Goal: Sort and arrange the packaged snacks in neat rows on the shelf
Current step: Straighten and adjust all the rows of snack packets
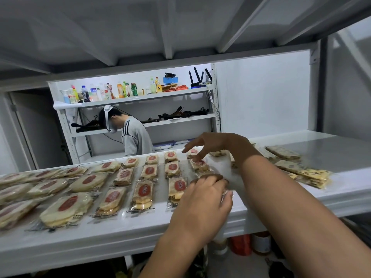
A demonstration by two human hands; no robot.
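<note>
While left hand (200, 201) grips packet (209, 176) | right hand (208, 146) splayed above rows (143, 194) | forearm (281, 187) crosses nougat bars (313, 176)

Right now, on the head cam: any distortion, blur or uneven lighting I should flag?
Head view: wide-angle distortion bows the shelf edge and stretches the far-left snack packets, which look soft. Head view: centre packets by the left hand are sharp; the bright back wall contrasts with the dim shelf underside.
</note>
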